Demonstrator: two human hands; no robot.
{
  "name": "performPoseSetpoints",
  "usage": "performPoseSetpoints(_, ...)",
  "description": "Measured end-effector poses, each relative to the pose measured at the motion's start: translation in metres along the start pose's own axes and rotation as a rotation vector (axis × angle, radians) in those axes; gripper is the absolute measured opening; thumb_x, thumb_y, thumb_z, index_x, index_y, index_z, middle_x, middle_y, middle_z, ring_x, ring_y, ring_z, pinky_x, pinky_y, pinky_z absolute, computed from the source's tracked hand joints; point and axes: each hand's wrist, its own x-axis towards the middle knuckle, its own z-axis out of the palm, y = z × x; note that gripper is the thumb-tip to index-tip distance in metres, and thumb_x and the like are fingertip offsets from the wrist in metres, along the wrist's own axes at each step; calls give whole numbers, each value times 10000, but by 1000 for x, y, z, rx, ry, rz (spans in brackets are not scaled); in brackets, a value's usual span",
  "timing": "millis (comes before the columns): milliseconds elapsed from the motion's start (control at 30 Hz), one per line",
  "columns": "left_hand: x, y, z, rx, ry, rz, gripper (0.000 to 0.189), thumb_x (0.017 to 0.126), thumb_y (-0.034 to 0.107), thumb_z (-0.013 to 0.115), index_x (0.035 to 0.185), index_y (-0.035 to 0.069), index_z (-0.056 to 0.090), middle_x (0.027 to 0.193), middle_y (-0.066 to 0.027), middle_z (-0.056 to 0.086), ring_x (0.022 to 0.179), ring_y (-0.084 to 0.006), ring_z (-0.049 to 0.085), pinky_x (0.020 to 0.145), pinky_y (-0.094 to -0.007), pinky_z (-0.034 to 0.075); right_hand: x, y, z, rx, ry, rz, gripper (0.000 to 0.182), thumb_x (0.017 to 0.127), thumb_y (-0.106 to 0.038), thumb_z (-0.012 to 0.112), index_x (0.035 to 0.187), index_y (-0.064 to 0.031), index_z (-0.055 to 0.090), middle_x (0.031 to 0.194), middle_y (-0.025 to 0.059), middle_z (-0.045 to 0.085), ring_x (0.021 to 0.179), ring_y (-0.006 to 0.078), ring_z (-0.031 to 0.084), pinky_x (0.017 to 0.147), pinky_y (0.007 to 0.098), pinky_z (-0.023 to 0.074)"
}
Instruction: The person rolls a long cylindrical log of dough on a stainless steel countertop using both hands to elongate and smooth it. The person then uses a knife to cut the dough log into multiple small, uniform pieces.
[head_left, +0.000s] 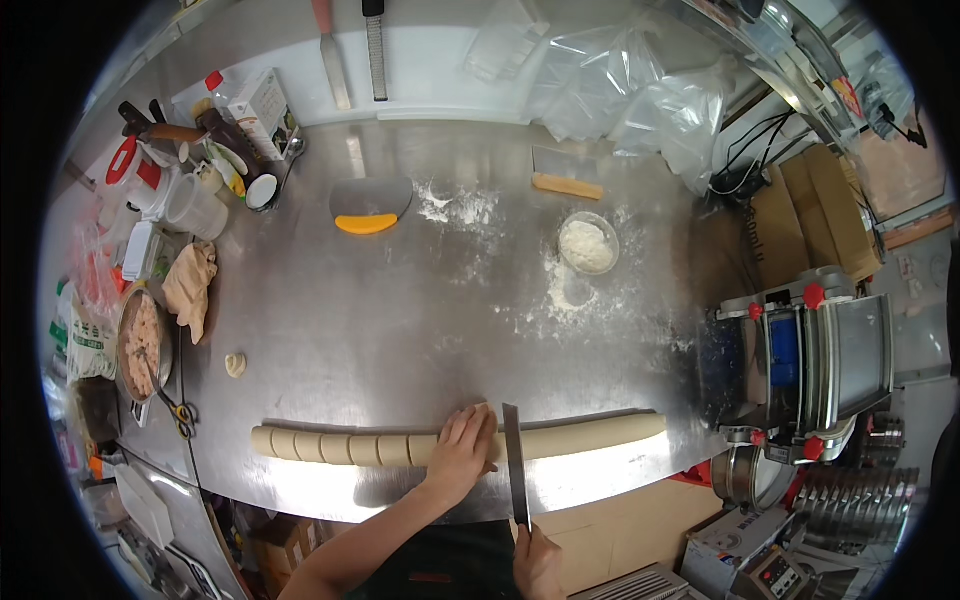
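Note:
A long log of pale dough (592, 436) lies across the steel worktop near its front edge. Its left part is cut into several short pieces (335, 448), still lined up in a row. My left hand (463, 450) grips the log from above, fingers together, hiding a stretch of it. Just right of those fingers, a long knife blade (515, 465) crosses the dough, its tip pointing away from me. My right hand (536, 561) holds the knife by its handle, in front of the worktop edge. Whether the blade has entered the dough I cannot tell.
A yellow-handled dough scraper (366, 223), a wooden-handled scraper (568, 186) and a bowl of flour (589, 244) sit farther back. At left are a bowl of filling (142, 345), scissors (182, 420) and a small dough lump (235, 365). A roller machine (810, 367) stands right.

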Motion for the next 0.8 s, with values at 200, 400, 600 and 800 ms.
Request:
performPoseSetpoints(200, -2, -2, 6, -2, 9, 7, 886, 647, 255, 856, 1385, -67, 485, 1446, -187, 412, 1343, -367, 388, 1083, -505, 386, 4, -41, -18, -46, -15, 59, 220, 1007, -195, 550, 933, -11, 646, 729, 261, 645, 614, 440, 637, 517, 489, 500)
performPoseSetpoints(400, -1, -6, 9, -16, 31, 29, 867, 647, 247, 854, 1375, -61, 498, 1425, -181, 424, 1322, -365, 401, 1089, -501, 381, -21, -22, 10, -192, -11, 75, 191, 997, -190, 561, 918, -36, 641, 702, 226, 639, 579, 396, 638, 501, 470, 498)
performPoseSetpoints(600, 0, -8, 9, 3, 36, 41, 853, 629, 230, 855, 1356, -59, 516, 1398, -171, 440, 1309, -356, 412, 1087, -487, 390, -38, -31, -11, -297, -261, 269, 192, 988, -185, 574, 896, -31, 643, 671, 204, 640, 560, 371, 640, 497, 459, 501)
performPoseSetpoints(800, 3, -9, 11, 53, 91, 51, 838, 592, 229, 864, 1319, -52, 557, 1386, -152, 459, 1305, -343, 422, 1080, -466, 406, 85, -52, -17, -141, -18, 74, 200, 960, -192, 618, 945, -1, 677, 645, 202, 650, 567, 394, 651, 535, 465, 533)
